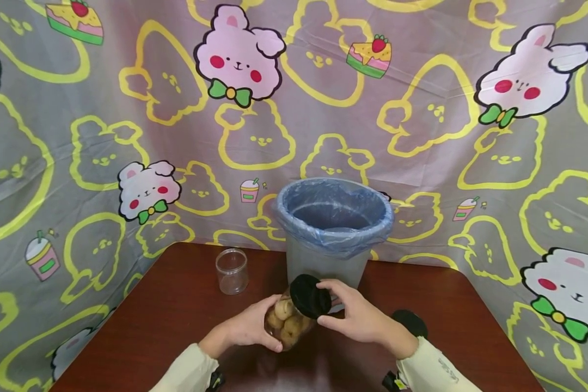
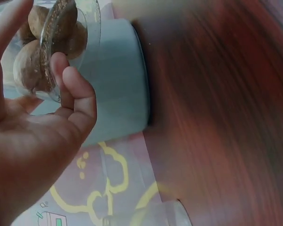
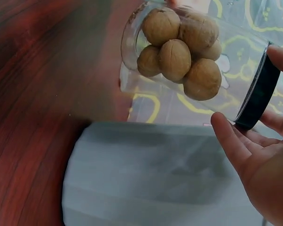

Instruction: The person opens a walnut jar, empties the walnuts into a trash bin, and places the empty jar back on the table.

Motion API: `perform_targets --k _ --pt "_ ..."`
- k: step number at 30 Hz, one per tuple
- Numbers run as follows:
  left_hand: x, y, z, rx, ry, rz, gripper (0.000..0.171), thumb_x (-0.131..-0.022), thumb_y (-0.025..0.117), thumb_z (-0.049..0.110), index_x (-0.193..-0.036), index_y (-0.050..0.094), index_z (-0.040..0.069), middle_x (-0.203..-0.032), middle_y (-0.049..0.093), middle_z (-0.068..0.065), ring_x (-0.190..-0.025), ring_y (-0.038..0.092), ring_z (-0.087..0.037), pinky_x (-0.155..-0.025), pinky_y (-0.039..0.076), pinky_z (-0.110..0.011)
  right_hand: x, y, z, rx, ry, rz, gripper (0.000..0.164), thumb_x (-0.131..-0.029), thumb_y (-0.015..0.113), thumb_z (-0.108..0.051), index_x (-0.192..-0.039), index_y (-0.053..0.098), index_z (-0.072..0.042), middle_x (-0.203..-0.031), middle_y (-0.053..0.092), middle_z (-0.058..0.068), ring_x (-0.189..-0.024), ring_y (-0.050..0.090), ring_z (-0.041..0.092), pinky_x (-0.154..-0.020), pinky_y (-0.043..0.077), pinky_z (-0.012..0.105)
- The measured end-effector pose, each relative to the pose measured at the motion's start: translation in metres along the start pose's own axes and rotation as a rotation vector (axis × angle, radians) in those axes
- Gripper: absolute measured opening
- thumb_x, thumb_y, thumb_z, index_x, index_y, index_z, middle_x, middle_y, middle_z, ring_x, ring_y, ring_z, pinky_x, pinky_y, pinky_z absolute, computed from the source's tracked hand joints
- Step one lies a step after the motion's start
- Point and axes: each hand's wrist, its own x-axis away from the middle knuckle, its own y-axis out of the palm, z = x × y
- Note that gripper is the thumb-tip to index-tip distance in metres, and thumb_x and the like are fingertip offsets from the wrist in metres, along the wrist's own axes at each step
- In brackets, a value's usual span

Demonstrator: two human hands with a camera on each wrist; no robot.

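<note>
My left hand grips the body of a clear jar, lifted off the table and tilted. Inside lie several round brown nuts, each seeming to have a slit in its shell. A black lid sits on the jar's mouth. My right hand holds this lid at its rim, thumb on one side and fingers on the other. In the left wrist view, my left hand has curled fingers against the jar's base end, where brown crumbs have gathered.
A whitish bin with a blue liner stands behind the jar. An open clear jar is at the back left of the brown table. Another black lid lies partly behind my right forearm. A patterned cloth surrounds the table.
</note>
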Motion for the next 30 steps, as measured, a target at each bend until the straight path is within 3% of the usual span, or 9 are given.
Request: perform_targets --k 4,10,14,25,30 --pt "-0.002 0.005 0.007 -0.021 -0.002 0.009 0.093 -0.06 0.089 0.029 -0.137 0.039 0.015 -0.117 0.055 0.004 -0.104 0.053 -0.012 -0.091 0.041 -0.03 0.004 -0.004 -0.002 0.007 0.019 0.004 0.059 -0.087 0.068 -0.037 -0.134 0.044 -0.009 -0.13 0.048 -0.001 -0.1 0.057 0.015 -0.082 0.049 0.034" --pt "-0.005 0.014 0.02 -0.124 -0.009 0.078 0.094 -0.057 0.09 0.036 -0.134 0.042 0.013 -0.112 0.057 0.006 -0.1 0.054 -0.009 -0.087 0.043 -0.03 0.007 -0.009 -0.003 0.047 0.037 0.029 0.062 -0.084 0.069 -0.042 -0.134 0.044 -0.014 -0.131 0.047 -0.005 -0.109 0.051 0.014 -0.082 0.048 0.031" --pt "-0.008 0.02 0.025 -0.184 -0.016 0.122 0.093 -0.055 0.089 0.039 -0.131 0.045 0.009 -0.112 0.057 0.005 -0.099 0.054 -0.01 -0.086 0.044 -0.031 0.009 -0.011 -0.004 0.062 0.063 0.04 0.063 -0.084 0.068 -0.044 -0.134 0.043 -0.014 -0.131 0.046 -0.005 -0.107 0.051 0.014 -0.08 0.048 0.033" --pt "-0.014 0.036 0.034 -0.331 -0.089 0.218 0.108 -0.052 0.087 0.05 -0.139 0.039 0.007 -0.116 0.052 -0.003 -0.099 0.054 -0.017 -0.081 0.047 -0.037 0.012 -0.014 -0.007 0.132 0.118 0.099 0.066 -0.086 0.062 -0.05 -0.135 0.043 -0.011 -0.132 0.047 0.0 -0.123 0.044 0.018 -0.097 0.039 0.044" --pt "-0.017 0.043 0.042 -0.39 -0.113 0.263 0.1 -0.053 0.086 0.053 -0.133 0.045 0.008 -0.108 0.049 -0.003 -0.09 0.055 -0.018 -0.074 0.048 -0.037 0.01 -0.013 -0.007 0.145 0.184 0.135 0.066 -0.089 0.059 -0.05 -0.136 0.042 -0.008 -0.133 0.046 0.005 -0.124 0.043 0.022 -0.099 0.036 0.045"
